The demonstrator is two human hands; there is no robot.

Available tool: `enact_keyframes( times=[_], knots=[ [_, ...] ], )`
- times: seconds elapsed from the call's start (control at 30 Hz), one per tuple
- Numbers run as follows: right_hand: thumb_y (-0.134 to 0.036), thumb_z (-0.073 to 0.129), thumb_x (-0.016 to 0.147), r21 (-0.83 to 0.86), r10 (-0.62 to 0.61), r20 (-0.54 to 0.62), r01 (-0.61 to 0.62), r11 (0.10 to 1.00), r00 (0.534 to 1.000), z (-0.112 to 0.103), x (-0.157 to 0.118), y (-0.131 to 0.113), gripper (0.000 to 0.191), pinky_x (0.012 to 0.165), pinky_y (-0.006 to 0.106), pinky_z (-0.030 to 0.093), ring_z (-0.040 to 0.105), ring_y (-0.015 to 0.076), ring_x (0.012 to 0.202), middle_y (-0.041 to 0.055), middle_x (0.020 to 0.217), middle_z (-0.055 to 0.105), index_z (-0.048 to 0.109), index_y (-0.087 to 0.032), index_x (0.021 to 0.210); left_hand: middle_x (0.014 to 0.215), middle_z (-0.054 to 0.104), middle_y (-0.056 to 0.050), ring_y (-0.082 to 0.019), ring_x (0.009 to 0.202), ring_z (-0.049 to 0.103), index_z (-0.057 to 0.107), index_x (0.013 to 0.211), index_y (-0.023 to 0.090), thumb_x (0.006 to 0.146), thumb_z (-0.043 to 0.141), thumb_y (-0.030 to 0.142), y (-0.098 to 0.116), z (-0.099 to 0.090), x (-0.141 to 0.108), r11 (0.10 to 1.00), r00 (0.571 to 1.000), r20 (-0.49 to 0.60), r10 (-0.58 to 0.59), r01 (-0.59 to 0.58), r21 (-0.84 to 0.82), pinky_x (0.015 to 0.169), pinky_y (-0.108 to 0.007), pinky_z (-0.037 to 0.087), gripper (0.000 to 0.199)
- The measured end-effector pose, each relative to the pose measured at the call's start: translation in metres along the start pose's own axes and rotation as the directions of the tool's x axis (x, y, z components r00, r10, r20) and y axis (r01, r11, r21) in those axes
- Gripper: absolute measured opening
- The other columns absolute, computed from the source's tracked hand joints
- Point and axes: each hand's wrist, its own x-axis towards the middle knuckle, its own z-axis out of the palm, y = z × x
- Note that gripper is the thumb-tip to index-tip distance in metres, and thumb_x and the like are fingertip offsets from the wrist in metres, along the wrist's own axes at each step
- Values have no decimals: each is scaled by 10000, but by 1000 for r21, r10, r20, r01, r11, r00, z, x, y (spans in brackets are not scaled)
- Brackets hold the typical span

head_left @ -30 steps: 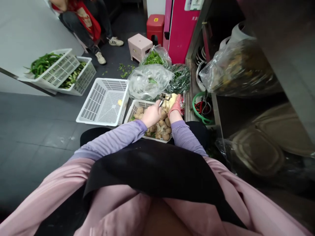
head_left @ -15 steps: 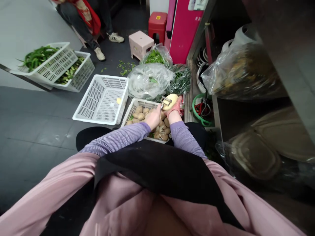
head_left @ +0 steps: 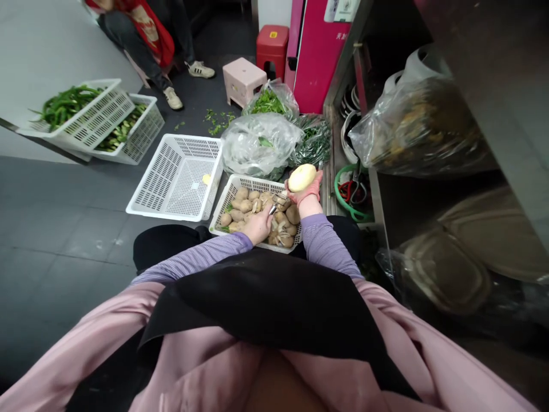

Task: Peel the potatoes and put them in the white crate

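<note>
A peeled, pale yellow potato [head_left: 302, 178] rests in my right hand [head_left: 309, 191], which wears a pinkish glove and curls round it. My left hand [head_left: 258, 225] is closed on the handle of a peeler [head_left: 278, 201], low over the basket and apart from the potato. Below both hands, a white basket [head_left: 215, 216] holds several unpeeled brown potatoes [head_left: 244, 205] with peelings among them. To its left stands a larger white basket [head_left: 165, 174] with one yellow piece [head_left: 206, 179] inside.
Plastic bags of greens [head_left: 261, 143] lie beyond the potatoes. Baskets of green vegetables [head_left: 124, 129] stand at the left. A seated person [head_left: 146, 40], a pink stool [head_left: 242, 80] and a red stool [head_left: 273, 48] are farther back. A green basket [head_left: 354, 212] with scissors sits beside the right shelf.
My left hand and the peeler have moved down and left, off the potato. The potato has shifted slightly right in my right hand, and more of the brown potatoes show.
</note>
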Motion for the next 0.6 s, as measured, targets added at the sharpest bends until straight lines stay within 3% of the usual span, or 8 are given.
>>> enact_keyframes(
  times=[0.13, 0.27, 0.37, 0.5, 0.6],
  knots=[
    [-708, 487, 989, -21, -31, 67, 32, 999, 997, 0, -7, 7, 518, 799, 380, 666, 766, 180, 864, 1, 892, 792, 746, -281, 1126, 1344, 737, -172, -290, 1256, 713, 494, 1583, 151, 1085, 432, 238, 25, -30, 24, 1000, 995, -98, 23, -23, -3, 1107, -385, 520, 508],
    [-677, 503, 990, -7, -57, 132, 58, 998, 990, -2, -10, 19, 507, 838, 371, 668, 766, 170, 859, -5, 909, 798, 755, -261, 1134, 1238, 776, -171, -304, 1203, 744, 526, 1548, 159, 1089, 449, 246, 36, -37, 37, 999, 998, -51, -28, 29, 17, 1069, -386, 537, 474],
    [-729, 556, 927, -78, -78, 61, 82, 994, 995, -4, -4, 21, 536, 812, 408, 670, 760, 190, 852, 8, 894, 793, 760, -265, 1102, 1223, 775, -179, -302, 1160, 759, 516, 1557, 169, 1091, 450, 252, 18, -19, 20, 998, 999, 4, -46, 46, 51, 1062, -414, 552, 478],
    [-754, 510, 916, -122, -119, 1, 118, 985, 993, -9, 14, 12, 528, 787, 435, 660, 758, 199, 936, -2, 887, 790, 753, -304, 1047, 1229, 771, -174, -292, 1147, 759, 632, 1448, 166, 1039, 526, 216, -22, -2, 2, 994, 989, 127, -76, 65, 90, 1057, -391, 560, 425],
    [-717, 426, 971, -196, -150, -29, 142, 970, 988, -17, 23, 10, 545, 810, 421, 648, 753, 190, 940, -4, 823, 767, 735, -268, 976, 1090, 792, -145, -263, 1071, 770, 704, 1299, 144, 970, 601, 170, -48, -10, 13, 970, 973, 17, -230, 231, -79, 1019, -334, 563, 346]
  ],
)
